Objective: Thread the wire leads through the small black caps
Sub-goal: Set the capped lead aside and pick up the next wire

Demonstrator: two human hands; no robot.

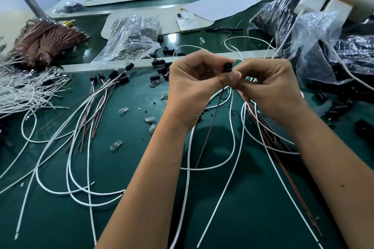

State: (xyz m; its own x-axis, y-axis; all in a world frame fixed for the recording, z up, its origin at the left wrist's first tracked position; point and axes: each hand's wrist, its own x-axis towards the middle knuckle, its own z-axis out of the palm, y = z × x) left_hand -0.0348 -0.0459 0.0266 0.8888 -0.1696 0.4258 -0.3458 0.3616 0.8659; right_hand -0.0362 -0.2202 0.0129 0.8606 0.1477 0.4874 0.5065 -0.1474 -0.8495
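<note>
Pinching a small black cap (228, 66) above the middle of the desk (125, 218), the left hand (194, 85) keeps it steady while right hand (269, 87) fingers pinch the wire leads (217, 107), likely feeding them in.

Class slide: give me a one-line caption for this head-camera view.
Both hands, left hand and right hand, pinch a small black cap with wires above a green table.

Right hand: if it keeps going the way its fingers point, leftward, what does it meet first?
Almost certainly the left hand: the right hand already meets its thumb at the black cap. No gap shows between them.
</note>
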